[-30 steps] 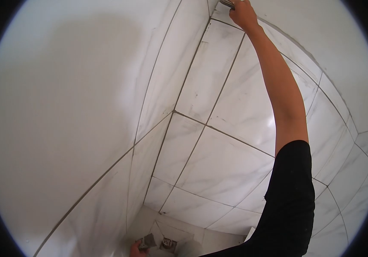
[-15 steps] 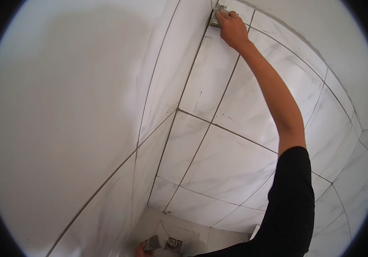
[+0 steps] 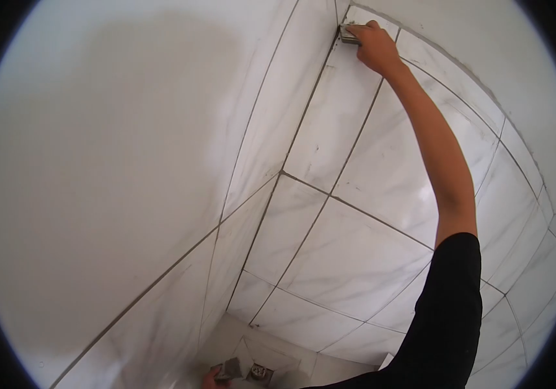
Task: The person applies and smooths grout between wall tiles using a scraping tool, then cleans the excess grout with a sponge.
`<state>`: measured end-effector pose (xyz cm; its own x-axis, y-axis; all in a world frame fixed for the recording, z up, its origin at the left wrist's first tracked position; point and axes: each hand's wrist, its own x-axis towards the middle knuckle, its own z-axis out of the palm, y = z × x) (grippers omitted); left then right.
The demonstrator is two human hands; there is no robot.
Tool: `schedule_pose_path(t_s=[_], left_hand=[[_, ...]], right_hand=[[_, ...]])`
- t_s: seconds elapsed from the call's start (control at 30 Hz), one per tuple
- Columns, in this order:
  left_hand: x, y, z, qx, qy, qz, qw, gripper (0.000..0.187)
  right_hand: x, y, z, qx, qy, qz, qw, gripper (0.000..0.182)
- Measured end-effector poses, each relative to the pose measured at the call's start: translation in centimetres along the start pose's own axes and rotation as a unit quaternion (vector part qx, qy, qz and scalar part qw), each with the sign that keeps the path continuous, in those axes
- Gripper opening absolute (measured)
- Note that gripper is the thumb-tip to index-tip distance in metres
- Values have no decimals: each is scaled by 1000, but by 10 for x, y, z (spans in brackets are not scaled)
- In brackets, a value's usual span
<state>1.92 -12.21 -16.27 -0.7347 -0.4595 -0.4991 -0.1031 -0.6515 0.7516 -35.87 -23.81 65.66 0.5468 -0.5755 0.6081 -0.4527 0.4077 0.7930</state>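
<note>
My right hand (image 3: 378, 48) is raised high against the tiled wall (image 3: 382, 220), its fingers closed on a small flat tool (image 3: 350, 35). The tool lies against the wall at the inner corner, near the top row of tiles. Low in the view, my left hand (image 3: 213, 378) holds a grey piece (image 3: 230, 369) whose exact kind I cannot make out. Dark joints run between the white marbled tiles, and small dark smudges mark some of them.
An adjoining wall (image 3: 129, 162) fills the left side. Below lies the floor with a square drain (image 3: 259, 371). A pale object (image 3: 387, 360) partly shows beside my dark sleeve. Plain wall (image 3: 505, 58) borders the tiles at upper right.
The view has shifted, so the walls appear a little further right and lower. My right hand and its tool have moved slightly down relative to the top tile edge. My left hand still holds the grey piece.
</note>
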Motion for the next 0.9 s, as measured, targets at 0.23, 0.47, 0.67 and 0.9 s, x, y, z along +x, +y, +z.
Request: schedule_pose_path(t_s=[0.23,0.47,0.67,0.9], left_hand=[[-98,126,68,32,96,-45,994,55],[-13,14,5,111,17,-2,994,61],[-24,25,13,93,17,-7,995,56],[-22,34,21,187,70,-17,980,55]], right_hand=[[35,29,4,-36,-3,101,994,22],[-27,-25,36,-76,66,18,995,48],[-31,-48,-39,59,-94,77,991,48],[-2,-14,8,-37,25,80,996,28]])
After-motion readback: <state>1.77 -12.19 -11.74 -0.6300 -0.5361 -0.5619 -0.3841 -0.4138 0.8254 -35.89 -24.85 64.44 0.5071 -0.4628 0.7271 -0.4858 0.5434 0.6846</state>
